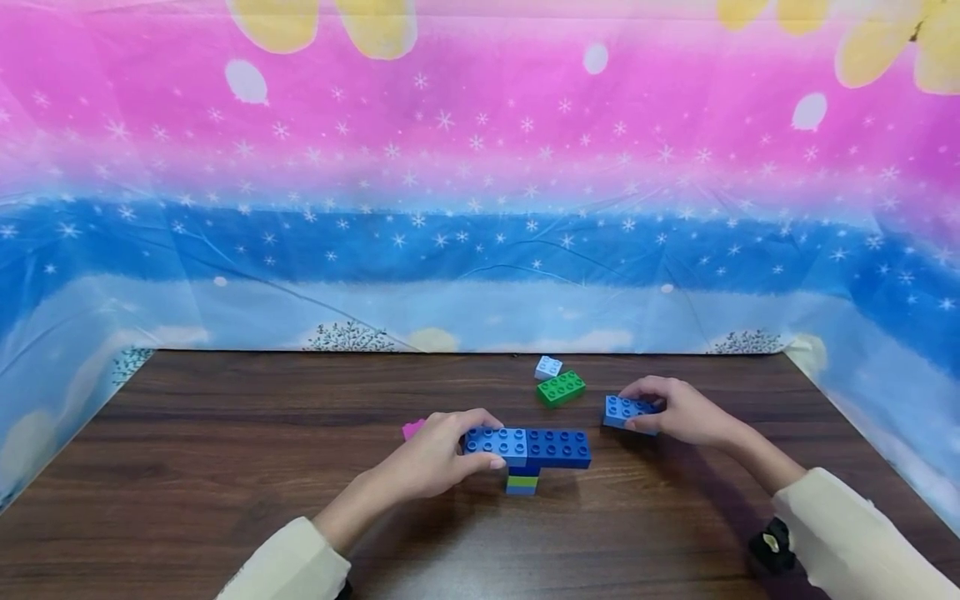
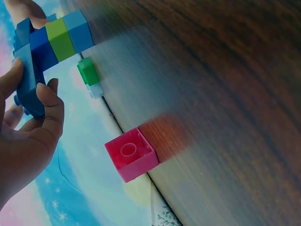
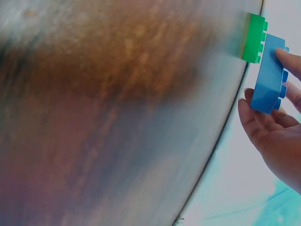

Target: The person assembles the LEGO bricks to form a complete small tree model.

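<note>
In the head view, a T-shaped brick build (image 1: 558,447) has a light blue brick (image 1: 513,450) and a dark blue brick side by side on top. Its narrow column shows dark blue, lime green (image 1: 522,482) and light blue. My left hand (image 1: 431,458) grips the left end of the top, thumb in front and fingers behind. Off to the right, my right hand (image 1: 686,414) pinches a separate light blue brick (image 1: 618,411), studs up. The right wrist view shows that brick (image 3: 269,75) between thumb and fingers. Whether the column touches the table I cannot tell.
A green brick (image 1: 561,388) lies behind the build, with a small pale blue brick (image 1: 548,367) just beyond it. A pink brick (image 2: 131,155) lies on its side left of the build, partly hidden by my left hand in the head view. A patterned cloth (image 1: 480,308) borders the wooden table (image 1: 225,467).
</note>
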### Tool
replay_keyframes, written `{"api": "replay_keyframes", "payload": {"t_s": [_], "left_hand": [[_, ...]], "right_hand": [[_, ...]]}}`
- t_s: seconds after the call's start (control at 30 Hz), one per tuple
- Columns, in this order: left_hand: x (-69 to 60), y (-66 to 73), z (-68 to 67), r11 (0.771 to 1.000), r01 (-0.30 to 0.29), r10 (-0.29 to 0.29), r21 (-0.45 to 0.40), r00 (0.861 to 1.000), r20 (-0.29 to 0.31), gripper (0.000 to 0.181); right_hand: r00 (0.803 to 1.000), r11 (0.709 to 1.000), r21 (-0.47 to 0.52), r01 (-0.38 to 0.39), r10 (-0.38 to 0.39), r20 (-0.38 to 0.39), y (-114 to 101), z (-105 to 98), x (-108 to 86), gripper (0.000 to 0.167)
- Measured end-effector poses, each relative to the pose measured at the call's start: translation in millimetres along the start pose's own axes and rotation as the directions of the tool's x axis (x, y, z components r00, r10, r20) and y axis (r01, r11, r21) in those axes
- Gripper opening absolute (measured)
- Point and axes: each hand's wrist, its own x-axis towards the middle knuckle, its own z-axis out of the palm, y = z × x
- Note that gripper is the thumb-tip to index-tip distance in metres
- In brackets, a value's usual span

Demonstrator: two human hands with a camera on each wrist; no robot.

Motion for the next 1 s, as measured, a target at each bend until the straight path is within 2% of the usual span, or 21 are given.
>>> {"api": "replay_keyframes", "payload": {"t_s": [0.37, 0.73, 1.0], "left_hand": [[-0.3, -0.8, 1.0, 1.000, -0.008, 0.008, 0.000, 1.000, -0.002, 0.030], [-0.6, -0.9, 1.9, 1.000, -0.010, 0.010, 0.005, 1.000, -0.004, 0.030], [-0.9, 0.6, 2.2, 1.000, -0.010, 0.010, 0.007, 1.000, -0.008, 0.030]], "right_hand": [[1.000, 1.000, 0.013, 0.010, -0.010, 0.023, -24.0, -9.1, -9.6, 0.037], [0.992, 0.993, 0.019, 0.114, -0.115, 0.043, -47.0, -14.7, -16.1, 0.037], [0.985, 0.985, 0.017, 0.170, -0.171, 0.035, -55.0, -16.1, -17.2, 0.035]]}}
